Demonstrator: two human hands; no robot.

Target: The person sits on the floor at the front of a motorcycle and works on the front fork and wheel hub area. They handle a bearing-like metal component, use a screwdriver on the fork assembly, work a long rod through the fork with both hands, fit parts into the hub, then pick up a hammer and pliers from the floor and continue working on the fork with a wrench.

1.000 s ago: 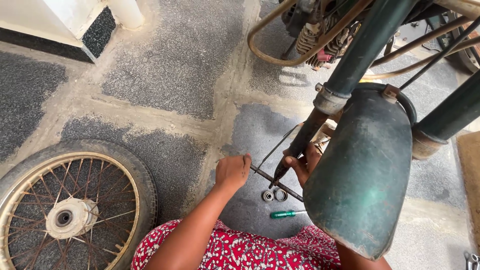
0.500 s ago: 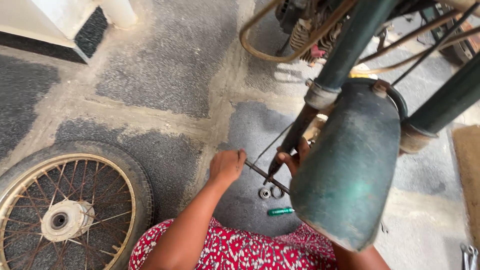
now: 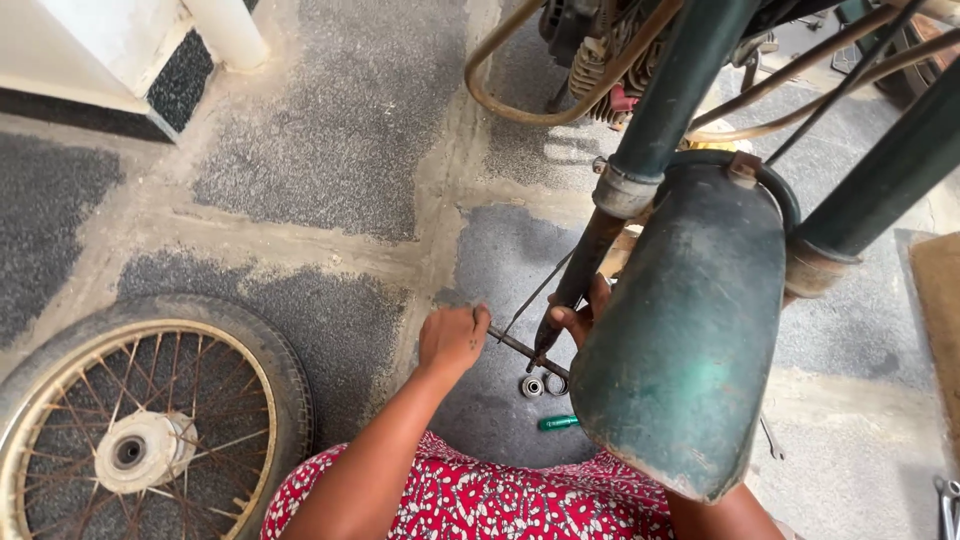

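Observation:
My left hand is closed around the end of a thin metal axle rod that runs through the bottom of the left fork leg of a motorcycle. My right hand grips that fork leg near its lower tip; most of it is hidden behind the dark green front mudguard. Under the rod, two small metal rings and a green-handled tool lie on the floor.
A spoked wheel with its tyre lies flat at the lower left. The right fork leg and the engine with a curved guard bar stand above. A white pillar base is at the top left. A spanner lies at the far right edge.
The view has shifted slightly; my left hand has slid a little left along the rod. My right hand stays on the fork leg.

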